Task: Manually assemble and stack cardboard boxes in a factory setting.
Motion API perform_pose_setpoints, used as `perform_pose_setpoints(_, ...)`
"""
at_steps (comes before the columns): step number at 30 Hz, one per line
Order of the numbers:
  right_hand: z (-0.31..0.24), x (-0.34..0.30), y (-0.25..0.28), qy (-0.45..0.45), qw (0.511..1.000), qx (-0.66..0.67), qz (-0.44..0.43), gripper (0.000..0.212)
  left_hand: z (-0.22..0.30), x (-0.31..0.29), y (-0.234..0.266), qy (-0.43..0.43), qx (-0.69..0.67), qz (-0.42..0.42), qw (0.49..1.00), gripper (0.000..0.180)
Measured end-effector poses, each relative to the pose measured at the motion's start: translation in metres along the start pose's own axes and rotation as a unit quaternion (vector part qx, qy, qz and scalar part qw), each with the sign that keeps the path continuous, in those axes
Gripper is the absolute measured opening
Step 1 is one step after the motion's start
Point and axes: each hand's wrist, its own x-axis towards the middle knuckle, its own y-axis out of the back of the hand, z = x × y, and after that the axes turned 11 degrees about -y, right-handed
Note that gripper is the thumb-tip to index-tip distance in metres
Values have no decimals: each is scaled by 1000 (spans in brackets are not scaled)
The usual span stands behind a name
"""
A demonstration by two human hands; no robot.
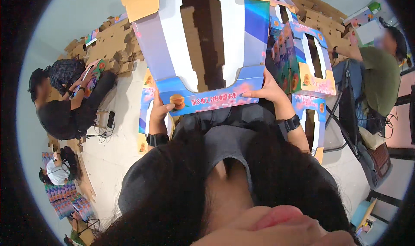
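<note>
the lower half of the frame is filled by the wearer's dark hair (276, 177) and a blurred face part at the bottom edge; this hides the lap and most of both forearms. the dark rim of the lens cuts off the corners.

just above the hair, the left hand (159, 110) grips the lower left edge of a blue box (207, 51), fingers curled round the edge, a black watch (157, 139) on the wrist. the right hand (267, 90) is spread flat along the box's lower right edge, thumb on the front face, with a black band (292, 123) on that wrist. both hands are closed on the box.

the box sits at upper centre, running off the top edge. it is printed blue card with white panels and a peach picture on the near flap; its top is open, showing brown corrugated card inside. no contents can be made out.

to the right, near the box, stands a stack of like boxes (309, 64), also open-topped; their insides are too dark to read.

farther off, a seated person (380, 82) at right and another person (65, 103) at left handle card. flat brown card (108, 47) is piled at upper left.
</note>
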Motion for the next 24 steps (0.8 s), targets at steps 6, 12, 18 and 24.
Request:
perform_pose_setpoints(6, -8, -17, -9, 23, 997, 72, -6, 110, -27, 12, 34, 24, -87, -22, 996, 88)
perform_pose_setpoints(12, -27, -22, -16, 33, 999, 10, -40, 112, -59, 24, 76, -12, -141, -94, 986, 65)
perform_pose_setpoints(18, -13, -6, -30, 112, 993, 33, -21, 113, -80, 21, 74, -43, -165, 80, 982, 33)
perform_pose_setpoints(24, -7, -2, -44, 111, 983, 137, -48, 111, -107, 19, 119, -77, -144, 137, 977, 34)
